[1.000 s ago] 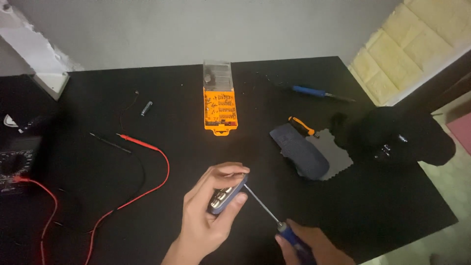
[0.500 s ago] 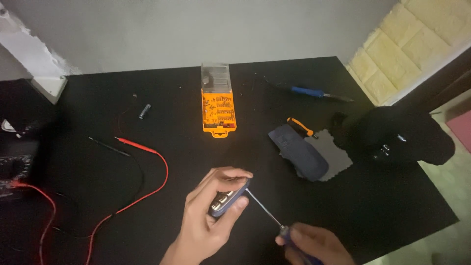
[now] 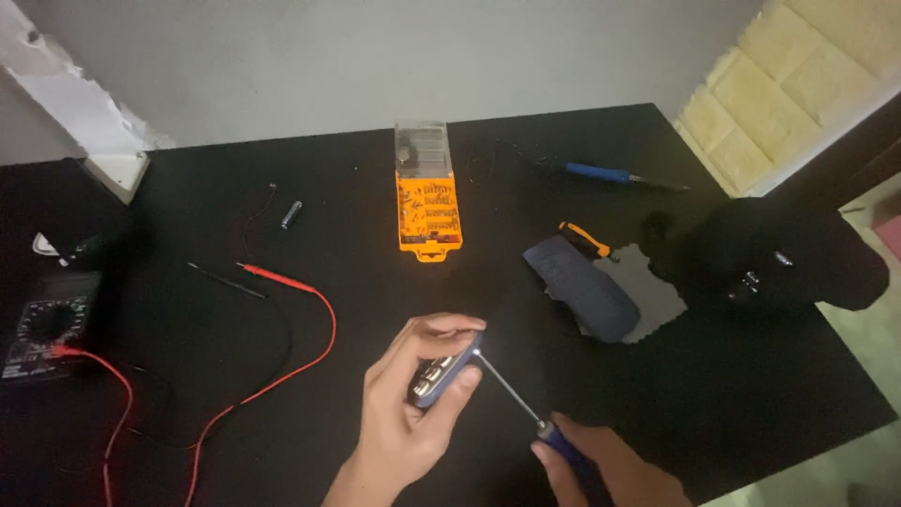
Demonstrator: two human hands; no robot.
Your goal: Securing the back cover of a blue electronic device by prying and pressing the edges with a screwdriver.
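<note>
- The left hand [image 3: 408,413] is closed around a small dark-blue device with rounded grey buttons [image 3: 443,376], held tilted above the near edge of the matte black table [image 3: 282,376].
- The right hand [image 3: 610,474] grips the blue handle of a slim metal-shafted screwdriver [image 3: 526,413]; its tip meets the device's upper end, where a bright glint shows.
- Behind lie a dark-blue oblong shell [image 3: 582,289] on a grey jagged-edged cloth [image 3: 648,296], an orange plastic bit case with clear lid [image 3: 427,202], and a blue-handled tool [image 3: 610,174].
- To the left lie a red probe lead [image 3: 300,300] and a black multimeter [image 3: 42,329].
- A black rounded object [image 3: 779,253], possibly a bag, sits at the right.
- Since the earlier frame both hands keep their hold; the right hand has shifted slightly.
- Grey wall behind; pale yellow padded panel at the upper right.
</note>
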